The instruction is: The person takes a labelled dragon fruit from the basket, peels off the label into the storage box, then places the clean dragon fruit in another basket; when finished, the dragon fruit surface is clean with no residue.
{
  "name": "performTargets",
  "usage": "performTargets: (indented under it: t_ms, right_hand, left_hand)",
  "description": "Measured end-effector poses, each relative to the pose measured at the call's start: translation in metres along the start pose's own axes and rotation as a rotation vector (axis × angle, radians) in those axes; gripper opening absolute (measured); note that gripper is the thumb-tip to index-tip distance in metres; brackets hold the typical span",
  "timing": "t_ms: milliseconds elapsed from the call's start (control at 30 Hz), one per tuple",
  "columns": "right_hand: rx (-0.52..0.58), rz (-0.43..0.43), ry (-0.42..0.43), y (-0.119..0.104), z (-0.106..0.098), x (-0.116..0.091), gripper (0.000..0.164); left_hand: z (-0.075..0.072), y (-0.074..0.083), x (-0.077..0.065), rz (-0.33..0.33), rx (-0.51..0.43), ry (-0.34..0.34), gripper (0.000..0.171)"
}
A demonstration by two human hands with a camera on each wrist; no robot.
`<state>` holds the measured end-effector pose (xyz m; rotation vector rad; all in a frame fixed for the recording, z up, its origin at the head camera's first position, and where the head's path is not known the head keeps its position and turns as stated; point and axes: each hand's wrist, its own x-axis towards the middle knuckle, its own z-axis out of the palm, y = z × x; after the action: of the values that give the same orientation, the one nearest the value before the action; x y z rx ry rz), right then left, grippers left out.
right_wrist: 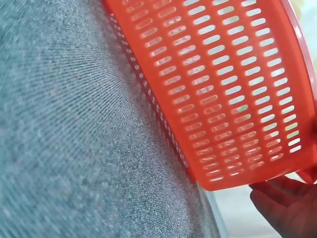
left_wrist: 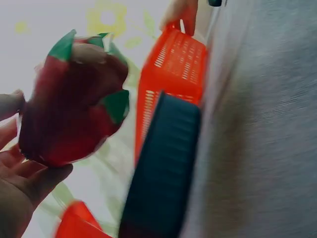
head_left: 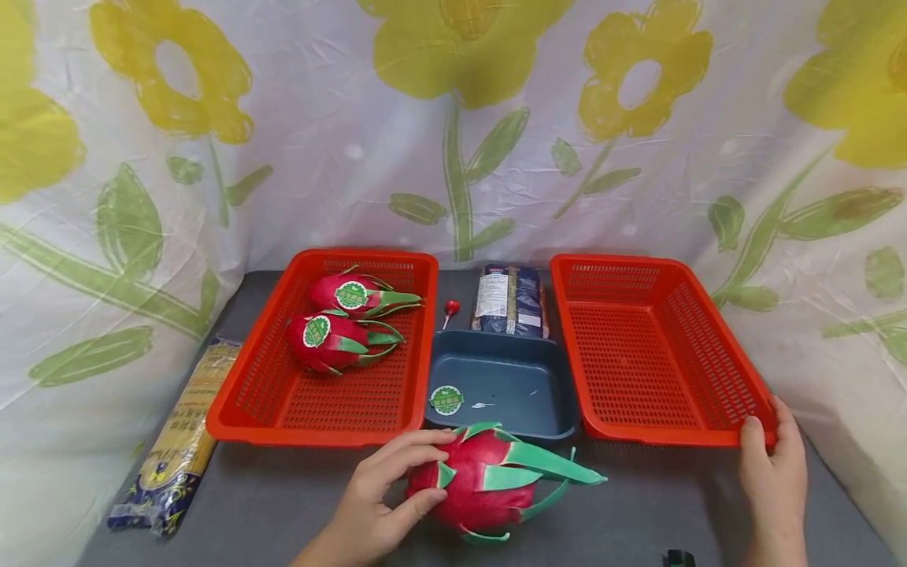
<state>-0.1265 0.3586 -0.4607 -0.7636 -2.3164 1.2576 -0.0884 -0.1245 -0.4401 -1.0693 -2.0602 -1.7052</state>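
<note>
My left hand (head_left: 386,492) grips the rounded end of a plush dragon fruit (head_left: 482,480), red with green leaf tips, in front of the blue-grey tray (head_left: 503,378). In the left wrist view the dragon fruit (left_wrist: 74,104) is held up off the grey table, thumb and fingers around its end. At the right, my right hand (head_left: 775,472) pinches the near right corner of a red perforated basket (head_left: 638,346), thumb over the rim. The right wrist view shows that basket's slotted wall (right_wrist: 218,89) with the fingers at its corner.
Two more dragon fruits (head_left: 364,295) lie in the left red basket (head_left: 244,431). A round green sticker (head_left: 446,400) lies in the tray. Behind it are a lollipop (head_left: 451,307) and a dark blue packet (head_left: 510,299). A noodle packet (head_left: 177,449) lies far left; a small black object (head_left: 680,558) sits at the front edge.
</note>
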Motion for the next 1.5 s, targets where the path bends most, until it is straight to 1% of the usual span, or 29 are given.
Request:
performTargets:
  t_ms: [33, 100, 167, 267, 367, 400, 467, 567, 667, 767, 933, 1033, 1100, 1233, 1367, 1500]
  right_hand:
    - [0.005, 0.012, 0.003, 0.0, 0.0, -0.001, 0.062]
    - [0.008, 0.032, 0.023, 0.0, 0.0, -0.002, 0.061]
    - [0.017, 0.049, 0.045, 0.001, 0.001, -0.004, 0.06]
    - [0.039, 0.063, 0.08, 0.003, 0.003, -0.005, 0.058]
    - [0.062, 0.05, 0.107, 0.005, 0.005, -0.005, 0.056]
    - [0.066, 0.049, 0.115, 0.005, 0.005, -0.005, 0.056]
    - [0.076, 0.038, 0.13, 0.007, 0.006, -0.006, 0.055]
    - [0.089, 0.038, 0.143, 0.007, 0.006, -0.007, 0.054]
    - [0.092, 0.041, 0.155, 0.007, 0.007, -0.008, 0.054]
    - [0.082, 0.042, 0.156, 0.007, 0.007, -0.008, 0.054]
    - [0.062, 0.039, 0.148, 0.008, 0.007, -0.008, 0.054]
    - [0.066, 0.036, 0.148, 0.009, 0.007, -0.008, 0.054]
    - [0.067, 0.03, 0.152, 0.01, 0.008, -0.008, 0.053]
    - [0.054, 0.024, 0.159, 0.01, 0.008, -0.007, 0.054]
    - [0.06, 0.012, 0.167, 0.01, 0.008, -0.007, 0.053]
    - [0.08, -0.002, 0.16, 0.01, 0.008, -0.008, 0.052]
  left_hand:
    - [-0.001, 0.004, 0.004, 0.017, -0.004, 0.004, 0.047]
    - [-0.004, 0.011, 0.013, 0.029, -0.013, 0.009, 0.048]
    - [-0.006, 0.017, 0.024, 0.063, -0.009, 0.019, 0.049]
    - [-0.01, 0.027, 0.044, 0.072, 0.002, 0.027, 0.049]
    - [-0.012, 0.036, 0.067, 0.094, 0.024, 0.032, 0.049]
    - [-0.011, 0.039, 0.074, 0.097, 0.025, 0.031, 0.048]
    - [-0.009, 0.042, 0.09, 0.124, 0.026, 0.035, 0.047]
    - [-0.001, 0.041, 0.114, 0.163, 0.012, 0.04, 0.044]
    - [0.011, 0.036, 0.133, 0.163, 0.001, 0.048, 0.041]
    - [0.025, 0.029, 0.15, 0.147, -0.014, 0.06, 0.039]
    - [0.05, 0.014, 0.173, 0.127, -0.034, 0.072, 0.037]
    - [0.067, 0.003, 0.185, 0.103, -0.034, 0.056, 0.036]
    - [0.078, -0.004, 0.193, 0.074, -0.034, 0.037, 0.037]
    - [0.103, -0.017, 0.207, -0.012, -0.012, -0.019, 0.038]
    - [0.13, -0.032, 0.217, -0.103, 0.056, -0.083, 0.037]
    - [0.152, -0.049, 0.22, -0.171, 0.133, -0.159, 0.034]
